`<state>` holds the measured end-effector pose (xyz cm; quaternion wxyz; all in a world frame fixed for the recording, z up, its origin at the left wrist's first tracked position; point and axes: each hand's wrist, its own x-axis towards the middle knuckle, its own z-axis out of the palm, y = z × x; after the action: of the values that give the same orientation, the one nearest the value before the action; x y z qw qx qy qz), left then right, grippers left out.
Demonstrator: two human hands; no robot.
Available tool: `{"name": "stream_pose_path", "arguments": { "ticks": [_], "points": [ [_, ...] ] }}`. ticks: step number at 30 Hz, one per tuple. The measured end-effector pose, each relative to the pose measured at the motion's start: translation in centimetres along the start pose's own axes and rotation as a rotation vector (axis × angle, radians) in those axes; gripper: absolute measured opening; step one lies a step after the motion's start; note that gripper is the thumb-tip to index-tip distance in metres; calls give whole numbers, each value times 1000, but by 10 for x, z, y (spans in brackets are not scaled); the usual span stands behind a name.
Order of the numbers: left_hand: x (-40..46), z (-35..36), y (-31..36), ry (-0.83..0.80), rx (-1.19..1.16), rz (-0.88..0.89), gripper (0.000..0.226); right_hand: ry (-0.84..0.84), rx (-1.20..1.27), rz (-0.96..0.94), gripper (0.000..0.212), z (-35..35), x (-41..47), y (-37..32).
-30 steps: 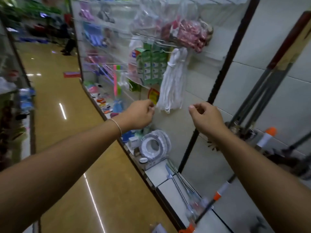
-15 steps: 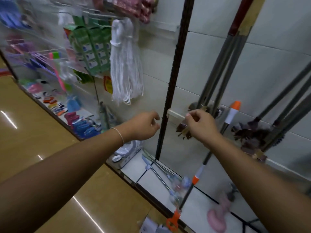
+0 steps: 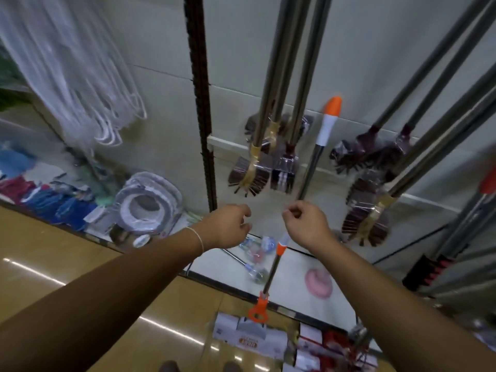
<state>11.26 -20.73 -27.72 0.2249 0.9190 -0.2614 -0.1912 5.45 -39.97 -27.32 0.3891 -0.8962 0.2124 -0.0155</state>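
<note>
A slim metal pole point(image 3: 308, 173) with a white sleeve and an orange tip leans against the pale wall, right of centre. Its orange tip is at the far, upper end. Its near end carries an orange plastic hanger loop point(image 3: 257, 314) that sits just above the near edge of the low white shelf point(image 3: 292, 294). The middle of the shaft passes behind the right hand point(image 3: 304, 224).

That hand is raised in front of the pole with its fingers curled in and its thumb close to the forefinger. Whether it grips the shaft or only covers it cannot be told. The left hand point(image 3: 228, 226) is just to the left, apart from the pole, with a thin pale bracelet point(image 3: 199, 238) on its wrist. Its fingers are curled too, and nothing shows in them. The two hands are near each other but not touching.

On the far wall hang steel-handled brushes point(image 3: 251, 178) with dark bristles wrapped in clear film. One cluster is just left of the pole's upper half and another is to its right. A dark perforated upright post point(image 3: 200, 103) stands left of them. Further left hangs a blurred bundle of white cord point(image 3: 80, 76), and below it lies a white ring-shaped seat point(image 3: 146, 208) in plastic wrap. A pink round object point(image 3: 319, 284) lies on the shelf to the right of the pole's near end. White cartons with red print point(image 3: 249, 336) sit on the glossy tan floor point(image 3: 80, 264), near the hanger loop.
</note>
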Motion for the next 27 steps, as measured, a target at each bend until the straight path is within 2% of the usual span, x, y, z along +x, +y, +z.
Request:
{"name": "stream_pose_path", "arguments": {
  "ticks": [11, 19, 27],
  "points": [
    [55, 80, -18, -72, -36, 37, 40, 174, 40, 289, 33, 33, 105, 70],
    [77, 97, -25, -66, -27, 18, 41, 207, 183, 250, 41, 51, 155, 88],
    [86, 104, -19, -94, -44, -32, 44, 265, 302, 228, 26, 46, 147, 96]
  ]
}}
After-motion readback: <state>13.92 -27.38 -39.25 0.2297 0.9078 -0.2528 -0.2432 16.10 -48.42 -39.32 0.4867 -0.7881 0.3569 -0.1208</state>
